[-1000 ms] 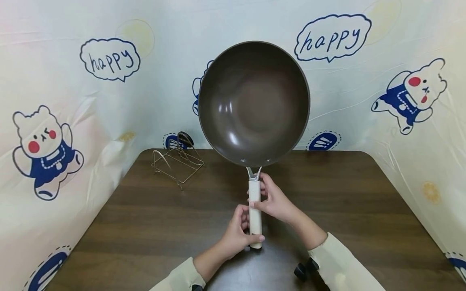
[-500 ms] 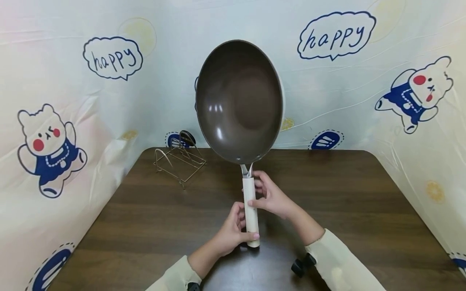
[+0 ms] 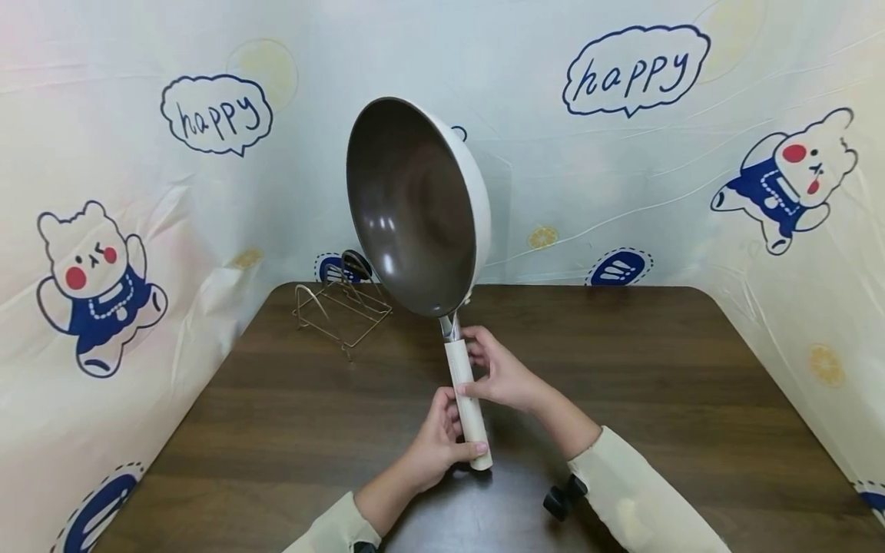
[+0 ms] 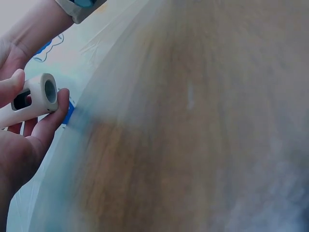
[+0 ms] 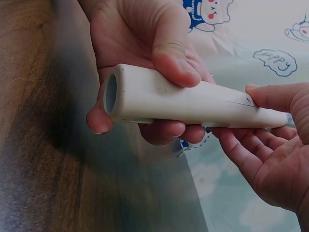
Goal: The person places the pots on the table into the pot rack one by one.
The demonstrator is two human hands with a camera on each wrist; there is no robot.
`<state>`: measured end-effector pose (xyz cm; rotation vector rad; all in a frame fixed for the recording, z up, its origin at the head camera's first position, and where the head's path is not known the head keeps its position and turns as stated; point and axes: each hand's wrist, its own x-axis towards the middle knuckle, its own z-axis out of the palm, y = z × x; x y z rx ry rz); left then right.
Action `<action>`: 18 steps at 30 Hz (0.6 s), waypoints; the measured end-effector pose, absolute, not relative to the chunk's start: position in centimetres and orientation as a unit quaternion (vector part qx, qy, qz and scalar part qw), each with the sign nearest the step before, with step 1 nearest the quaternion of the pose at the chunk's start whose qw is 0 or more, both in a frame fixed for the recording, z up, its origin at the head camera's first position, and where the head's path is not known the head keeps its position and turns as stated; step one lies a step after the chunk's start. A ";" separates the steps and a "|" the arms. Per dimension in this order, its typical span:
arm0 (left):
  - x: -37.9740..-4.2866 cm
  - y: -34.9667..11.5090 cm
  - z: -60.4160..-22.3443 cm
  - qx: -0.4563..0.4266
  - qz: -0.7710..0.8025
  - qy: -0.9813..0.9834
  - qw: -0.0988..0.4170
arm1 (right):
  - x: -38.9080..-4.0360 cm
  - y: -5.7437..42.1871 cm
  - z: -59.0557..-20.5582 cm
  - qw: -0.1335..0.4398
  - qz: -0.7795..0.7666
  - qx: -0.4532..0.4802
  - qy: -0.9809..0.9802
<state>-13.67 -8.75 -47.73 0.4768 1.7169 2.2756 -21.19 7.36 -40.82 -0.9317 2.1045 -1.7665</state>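
A wok (image 3: 415, 207) with a brown inside and white outside is held up by its cream handle (image 3: 465, 369). It leans left, its bowl turned toward the left side. My left hand (image 3: 435, 445) grips the handle's lower end, thumb across the front. Higher up, just below the metal neck (image 3: 450, 328), my right hand (image 3: 505, 376) holds the handle with the thumb in front and fingers behind. The right wrist view shows both hands on the handle (image 5: 212, 104), with a round hole at its end. The left hand (image 4: 24, 150) appears at the edge of the left wrist view.
A wire rack (image 3: 342, 303) with a dark round piece stands at the back left of the brown wooden table (image 3: 622, 369). Behind the table hangs a printed cloth (image 3: 539, 69) with cartoon bears. The wok overlaps the cloth in the head view.
The wok's bowl has turned and tilted to the left, so its white outside now shows at the right. Both hands keep their hold on the handle and have shifted slightly left.
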 end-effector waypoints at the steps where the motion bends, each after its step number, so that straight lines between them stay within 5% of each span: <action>1: -13.7 -8.8 -47.7 0.161 0.782 0.590 0.123 | -21.3 7.3 -40.8 0.120 -0.602 -0.320 0.722; 18: -14.7 -10.2 -47.6 0.151 0.782 0.601 0.056 | -22.9 4.3 -39.3 0.115 -0.570 -0.363 0.728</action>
